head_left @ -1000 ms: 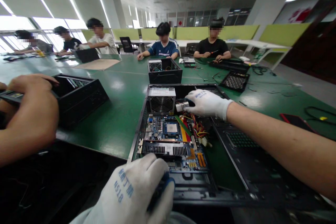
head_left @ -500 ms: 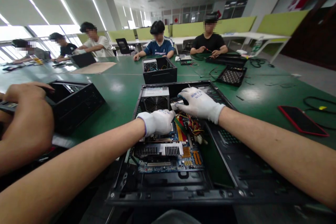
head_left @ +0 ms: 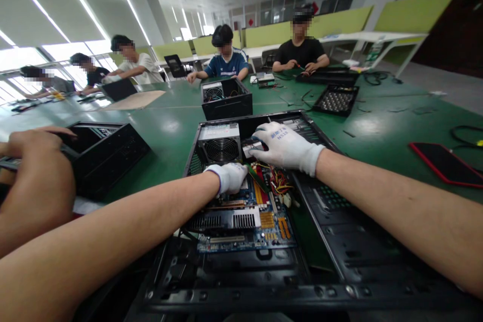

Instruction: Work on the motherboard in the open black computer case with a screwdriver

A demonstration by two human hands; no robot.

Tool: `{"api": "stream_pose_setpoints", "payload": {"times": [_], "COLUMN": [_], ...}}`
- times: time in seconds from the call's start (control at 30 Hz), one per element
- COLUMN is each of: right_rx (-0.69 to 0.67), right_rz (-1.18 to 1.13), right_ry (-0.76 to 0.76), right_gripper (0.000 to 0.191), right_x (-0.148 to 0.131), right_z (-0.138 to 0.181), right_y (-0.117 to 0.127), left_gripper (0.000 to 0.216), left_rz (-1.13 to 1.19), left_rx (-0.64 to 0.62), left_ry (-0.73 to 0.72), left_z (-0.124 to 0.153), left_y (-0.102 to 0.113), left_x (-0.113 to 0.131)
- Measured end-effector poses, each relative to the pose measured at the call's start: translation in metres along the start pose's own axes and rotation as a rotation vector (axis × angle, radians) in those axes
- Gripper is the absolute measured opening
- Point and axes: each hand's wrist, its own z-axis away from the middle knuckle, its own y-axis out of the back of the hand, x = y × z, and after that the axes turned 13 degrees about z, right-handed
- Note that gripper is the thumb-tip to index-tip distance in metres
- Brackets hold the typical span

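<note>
An open black computer case point(head_left: 260, 296) lies on its side before me, with a blue motherboard point(head_left: 226, 245) inside. My left hand point(head_left: 233, 178), in a white glove, is closed over the board below the power supply fan point(head_left: 222, 150). At its fingertips is one end of a green memory stick point(head_left: 258, 179), slanting across the yellow and red memory slots. My right hand point(head_left: 283, 145), also gloved, rests at the case's far side by the drive bay, thumb and fingers apart. Close to its thumb is a white-labelled part point(head_left: 249, 149). Some fingertips are hidden.
Loose cables with connectors point(head_left: 285, 193) hang beside the board. Another person's arm point(head_left: 37, 181) reaches to a second black case point(head_left: 109, 153) at the left. A red-edged black tablet point(head_left: 447, 163) lies at the right. Several people sit around the green table point(head_left: 169, 133).
My left hand has turned and drawn in slightly at the memory stick. My right hand stays by the drive bay. The view has tilted a little.
</note>
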Motion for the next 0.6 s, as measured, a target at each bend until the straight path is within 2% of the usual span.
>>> {"api": "stream_pose_setpoints", "payload": {"times": [0.2, 0.37, 0.6], "right_rx": [-0.012, -0.027, -0.031], "right_rz": [0.020, 0.020, 0.017], "right_ry": [0.011, 0.018, 0.011], "right_gripper": [0.049, 0.048, 0.046], "right_x": [0.0005, -0.0002, 0.0000], "right_z": [0.0010, 0.0006, 0.0008], "right_y": [0.0012, 0.0028, 0.0024], "left_gripper": [0.064, 0.053, 0.054], "left_rz": [-0.007, -0.013, -0.029], "left_rx": [0.014, -0.009, -0.015], "left_ry": [0.038, 0.069, 0.049], "left_z": [-0.0004, -0.0024, -0.0010], "left_y": [0.0015, 0.0020, 0.0051], "left_x": [-0.0005, -0.0026, -0.0025]}}
